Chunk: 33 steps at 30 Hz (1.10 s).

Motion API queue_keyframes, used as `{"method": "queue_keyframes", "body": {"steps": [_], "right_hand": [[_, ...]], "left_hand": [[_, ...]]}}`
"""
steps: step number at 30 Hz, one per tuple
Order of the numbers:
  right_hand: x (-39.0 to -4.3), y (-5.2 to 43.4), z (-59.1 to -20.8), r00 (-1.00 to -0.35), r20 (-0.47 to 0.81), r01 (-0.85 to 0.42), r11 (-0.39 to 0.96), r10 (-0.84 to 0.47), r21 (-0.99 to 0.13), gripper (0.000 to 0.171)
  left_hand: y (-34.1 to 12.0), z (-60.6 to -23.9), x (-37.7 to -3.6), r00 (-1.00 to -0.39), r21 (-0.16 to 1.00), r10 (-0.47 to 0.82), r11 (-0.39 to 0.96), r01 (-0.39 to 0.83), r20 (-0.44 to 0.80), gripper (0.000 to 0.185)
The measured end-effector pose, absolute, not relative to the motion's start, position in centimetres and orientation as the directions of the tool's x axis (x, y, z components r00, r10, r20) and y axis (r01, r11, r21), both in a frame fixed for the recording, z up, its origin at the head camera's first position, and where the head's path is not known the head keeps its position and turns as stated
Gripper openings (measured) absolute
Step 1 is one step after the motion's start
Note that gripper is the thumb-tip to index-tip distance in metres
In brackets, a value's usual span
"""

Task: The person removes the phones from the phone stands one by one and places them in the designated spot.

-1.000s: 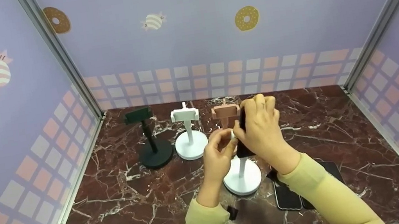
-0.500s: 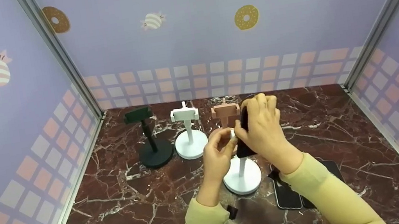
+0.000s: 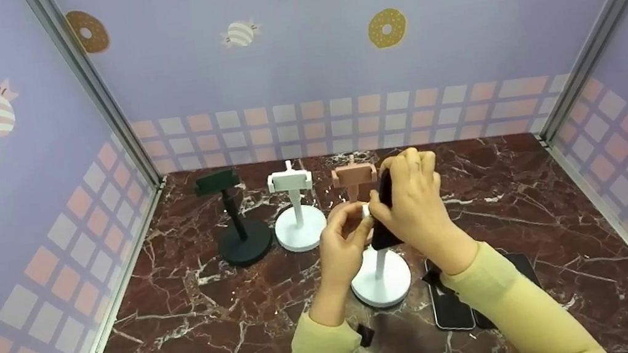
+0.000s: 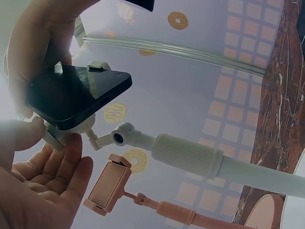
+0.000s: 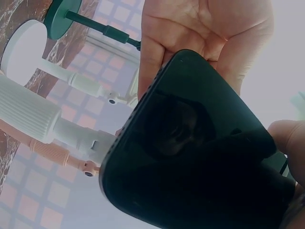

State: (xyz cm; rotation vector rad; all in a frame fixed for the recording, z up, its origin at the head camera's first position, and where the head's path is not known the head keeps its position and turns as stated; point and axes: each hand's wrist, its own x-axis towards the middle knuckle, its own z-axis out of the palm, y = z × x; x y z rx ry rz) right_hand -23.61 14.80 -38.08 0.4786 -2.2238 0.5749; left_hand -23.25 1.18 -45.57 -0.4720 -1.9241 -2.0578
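A black smartphone (image 3: pixel 385 237) is in my right hand (image 3: pixel 416 205), thumb on one side and fingers on the other. Its screen fills much of the right wrist view. The phone sits at the clamp of a white phone stand (image 3: pixel 381 285); one white clamp end (image 4: pixel 97 65) overlaps its far edge in the left wrist view. My left hand (image 3: pixel 343 252) pinches the clamp's other end (image 4: pixel 54 137) between thumb and fingers. Most of the clamp lies hidden behind the phone and hands.
Behind stand a dark green phone stand (image 3: pixel 245 241), another white stand (image 3: pixel 301 228) and a pink stand (image 3: pixel 355 175). Beside my right sleeve lie a phone (image 3: pixel 452 309) and another dark flat device (image 3: pixel 524 269). Patterned walls (image 3: pixel 297 67) enclose the marble table (image 3: pixel 220 340).
Both hands stay almost where they were, on the phone and the clamp. No clear movement of the phone or stands shows.
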Motion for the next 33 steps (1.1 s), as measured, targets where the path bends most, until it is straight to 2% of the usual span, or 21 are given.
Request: {"method": "queue_keyframes", "body": {"steps": [14, 23, 33], "right_hand": [[-23.76, 14.98, -38.23, -0.604, 0.781, -0.559, 0.782, -0.159, -0.274, 0.036], [-23.71, 15.09, -38.29, -0.584, 0.794, -0.607, 0.741, -0.169, -0.289, 0.039], [-24.06, 15.23, -38.38, -0.524, 0.830, -0.674, 0.689, -0.191, -0.267, 0.037]], "left_hand": [[1.15, -45.64, -23.25, -0.922, 0.918, 0.023, -0.112, 0.381, 0.386, 0.027], [1.15, -45.56, -23.27, -0.910, 0.907, 0.017, -0.088, 0.412, 0.415, 0.026], [1.15, -45.58, -23.48, -0.896, 0.895, 0.014, -0.054, 0.442, 0.443, 0.026]]}}
